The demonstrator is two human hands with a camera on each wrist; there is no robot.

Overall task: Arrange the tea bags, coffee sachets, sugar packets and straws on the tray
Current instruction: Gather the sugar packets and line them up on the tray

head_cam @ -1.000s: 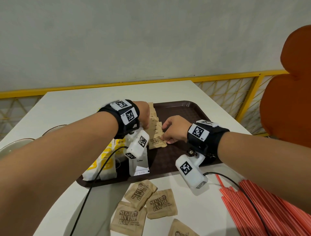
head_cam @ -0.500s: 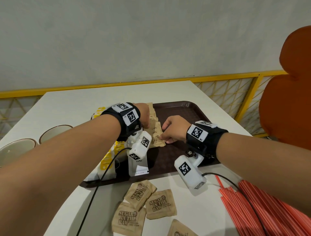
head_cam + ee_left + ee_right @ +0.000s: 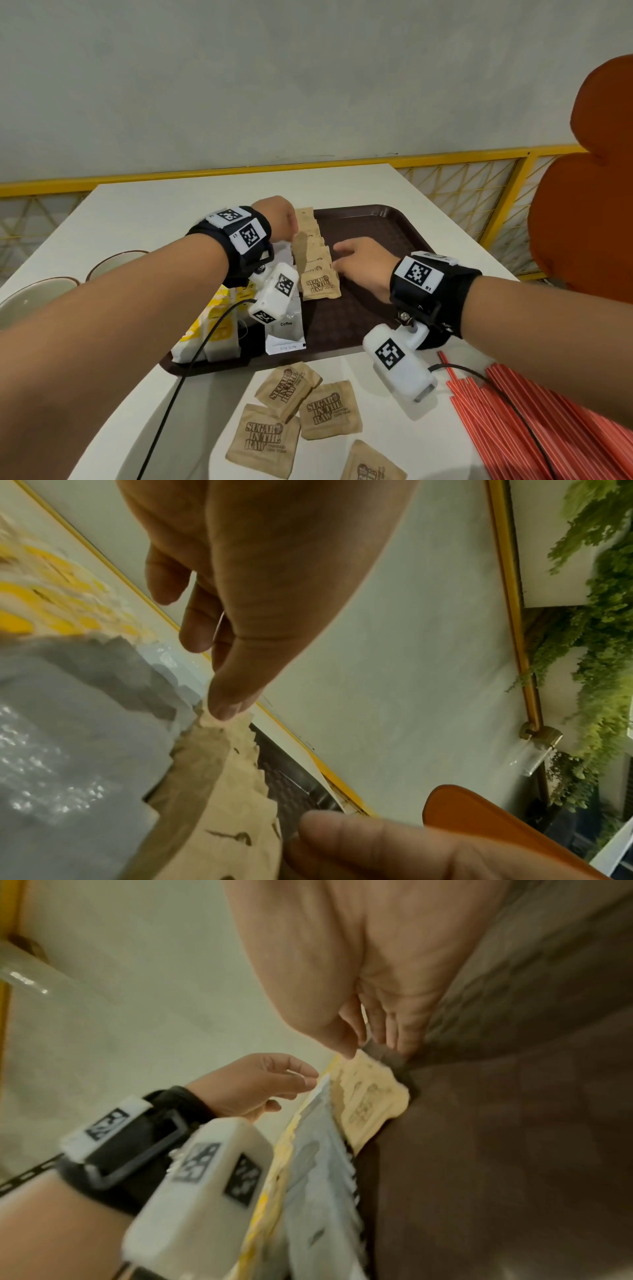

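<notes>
1. White counter (image 3: pixel 164 212), bearing the brown tray (image 3: pixel 387 219) at its middle.
2. Red straws (image 3: pixel 534 411) heaped on the counter near the right forearm, well apart from the tray; not yet moved, as far as can be judged.
3. Tea bags (image 3: pixel 219 329), yellow-and-white, lined up at the tray's left edge; seemingly done.
4. White coffee sachets (image 3: pixel 286 329) standing just beside them, apparently done too.
5. Overlapping row of sugar packets (image 3: pixel 320 284) running down the tray's middle, about half laid by the look of it.
6. Loose sugar packets (image 3: pixel 329 409), four showing, lying on the counter in front of the tray, waiting their turn.
7. Left hand (image 3: pixel 277 219) over the far end of the row, thumb and fingertip pinching the top edge of one packet, other fingers loosely curled.
8. Right hand (image 3: pixel 363 263) flat on the tray, straight fingers nudging the row's right side, gripping nothing.
</notes>
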